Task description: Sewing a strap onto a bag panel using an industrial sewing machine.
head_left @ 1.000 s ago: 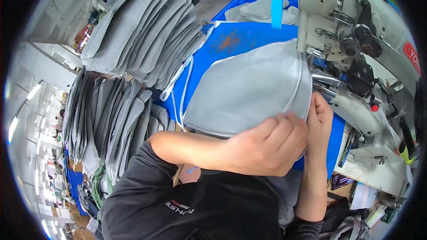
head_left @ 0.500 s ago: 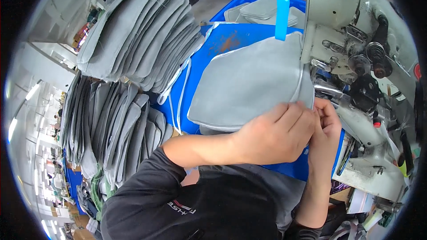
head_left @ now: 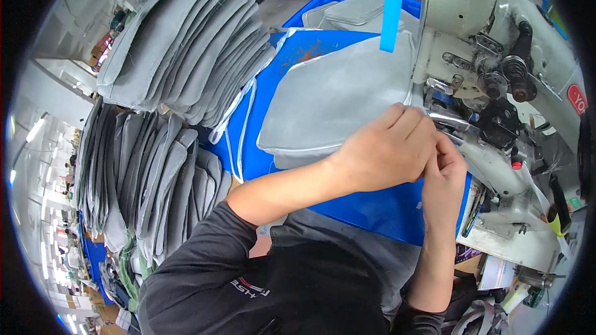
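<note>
A grey fabric panel (head_left: 335,99) with a stitched, corded rim lies on the blue work surface (head_left: 385,208), its right side up against a sewing machine (head_left: 462,9). My left hand (head_left: 391,149) is closed in a pinch at the panel's near right edge, and its knuckles hide that corner. Close beside it, my right hand (head_left: 446,158) has curled fingers with the thumb pressed to them. Whatever lies between the right fingertips is hidden. Under the panel's near edge another grey layer (head_left: 298,160) shows.
Tall stacks of grey panels (head_left: 180,43) and folded grey pieces (head_left: 149,180) stand on the left. White cord (head_left: 244,130) hangs beside them. Behind the work surface is a blue bin (head_left: 298,18) with grey pieces. A bright blue strip (head_left: 390,15) hangs above the panel's far corner.
Both hands have moved away from me along the panel's right edge, staying close together. The panel's right side now sits nearer the machine's working parts. The whole view has shifted slightly.
</note>
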A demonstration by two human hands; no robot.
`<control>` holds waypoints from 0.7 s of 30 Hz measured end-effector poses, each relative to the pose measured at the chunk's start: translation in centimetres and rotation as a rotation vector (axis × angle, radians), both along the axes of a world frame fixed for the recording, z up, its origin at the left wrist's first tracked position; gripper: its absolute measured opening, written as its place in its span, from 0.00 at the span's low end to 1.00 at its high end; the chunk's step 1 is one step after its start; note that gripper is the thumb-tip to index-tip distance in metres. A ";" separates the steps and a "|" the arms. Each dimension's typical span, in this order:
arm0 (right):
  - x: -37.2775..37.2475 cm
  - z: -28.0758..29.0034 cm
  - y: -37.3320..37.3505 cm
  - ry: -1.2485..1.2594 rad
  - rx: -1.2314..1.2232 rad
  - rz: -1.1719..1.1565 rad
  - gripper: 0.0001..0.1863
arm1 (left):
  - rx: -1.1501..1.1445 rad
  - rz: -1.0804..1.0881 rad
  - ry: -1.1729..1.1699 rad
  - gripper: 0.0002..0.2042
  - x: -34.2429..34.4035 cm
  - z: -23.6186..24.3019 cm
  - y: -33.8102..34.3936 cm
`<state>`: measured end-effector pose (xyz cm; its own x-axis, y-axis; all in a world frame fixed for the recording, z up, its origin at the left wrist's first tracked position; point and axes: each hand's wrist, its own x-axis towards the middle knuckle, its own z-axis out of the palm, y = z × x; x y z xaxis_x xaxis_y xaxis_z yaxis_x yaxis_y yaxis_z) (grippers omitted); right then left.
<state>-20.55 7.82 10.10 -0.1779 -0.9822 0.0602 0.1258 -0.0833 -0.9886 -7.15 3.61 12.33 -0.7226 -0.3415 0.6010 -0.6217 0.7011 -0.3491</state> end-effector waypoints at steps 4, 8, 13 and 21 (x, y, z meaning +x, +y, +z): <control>-0.2 -0.6 1.2 0.375 -0.009 -0.131 0.06 | -0.262 0.164 0.264 0.11 -0.6 -0.8 1.8; 0.9 0.3 2.0 0.400 0.074 -0.023 0.16 | -0.312 -0.107 0.353 0.13 2.5 -3.5 0.5; 2.1 -0.4 1.9 0.416 -0.055 -0.112 0.15 | -0.296 -0.223 0.081 0.13 3.4 0.0 -0.3; 1.9 -2.4 1.6 0.273 -0.160 -0.039 0.11 | -0.339 -0.117 -0.259 0.15 2.4 1.9 0.8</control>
